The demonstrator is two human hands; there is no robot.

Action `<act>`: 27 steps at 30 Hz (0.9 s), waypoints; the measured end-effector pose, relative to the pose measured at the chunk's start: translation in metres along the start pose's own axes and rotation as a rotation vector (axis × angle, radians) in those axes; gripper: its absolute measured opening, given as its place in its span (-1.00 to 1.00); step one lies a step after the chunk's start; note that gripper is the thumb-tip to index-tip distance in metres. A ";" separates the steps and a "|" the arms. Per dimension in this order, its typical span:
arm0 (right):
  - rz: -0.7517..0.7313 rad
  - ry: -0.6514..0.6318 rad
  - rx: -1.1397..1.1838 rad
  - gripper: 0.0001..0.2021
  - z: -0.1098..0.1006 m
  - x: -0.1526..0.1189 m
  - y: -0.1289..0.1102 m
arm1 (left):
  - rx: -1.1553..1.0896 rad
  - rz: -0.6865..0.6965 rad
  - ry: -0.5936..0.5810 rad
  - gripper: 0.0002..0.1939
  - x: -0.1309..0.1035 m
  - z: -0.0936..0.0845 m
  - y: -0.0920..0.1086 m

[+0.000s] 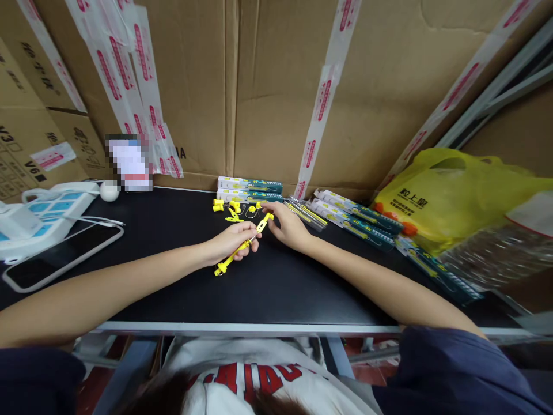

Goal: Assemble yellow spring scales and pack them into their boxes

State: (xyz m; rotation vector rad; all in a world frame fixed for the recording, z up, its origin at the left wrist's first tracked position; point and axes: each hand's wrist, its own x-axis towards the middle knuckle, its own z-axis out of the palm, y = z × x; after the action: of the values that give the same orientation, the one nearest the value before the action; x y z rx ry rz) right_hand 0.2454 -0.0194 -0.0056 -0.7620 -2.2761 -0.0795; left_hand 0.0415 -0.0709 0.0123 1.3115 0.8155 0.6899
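My left hand (237, 237) is closed around a slim yellow plastic tool (224, 265), which slants from lower left to upper right. A flat, slotted yellow end of the tool sticks out past my left fingertips. Close to that end is my right hand (287, 226), its thumb and index finger apart. The right fingertips are beside the tool's tip, and whether they touch it cannot be made out. Just beyond the hands lie several small yellow parts (234, 206) and thin bent wire pieces (252, 214) on the black table (276, 288).
Printed boxes (249, 196) stand behind the parts; more boxes (352, 219) lie right, beside thin rods in clear wrapping (306, 214). A yellow plastic bag (449, 190) fills the right side. At left are a power strip (64, 213), a phone (64, 253) and a lit screen (129, 164).
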 end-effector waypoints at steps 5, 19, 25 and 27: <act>0.187 -0.046 -0.359 -0.80 -0.015 0.006 0.021 | 0.120 0.076 0.085 -0.83 0.001 0.000 -0.001; 0.629 -0.582 -0.696 -0.67 -0.053 0.011 0.045 | 0.193 0.159 0.157 -0.85 0.000 -0.005 0.001; 0.744 -0.489 -0.299 -0.70 -0.069 0.018 0.052 | 0.232 0.177 0.218 -0.91 0.000 -0.003 0.005; 0.831 -0.418 0.093 -0.70 -0.073 0.020 0.052 | 0.241 0.181 0.228 -0.91 0.000 -0.003 0.005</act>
State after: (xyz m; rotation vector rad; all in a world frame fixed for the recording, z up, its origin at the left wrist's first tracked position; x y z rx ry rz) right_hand 0.3077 0.0136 0.0535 -1.7272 -2.1154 0.6146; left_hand 0.0390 -0.0680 0.0172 1.5565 0.9954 0.9179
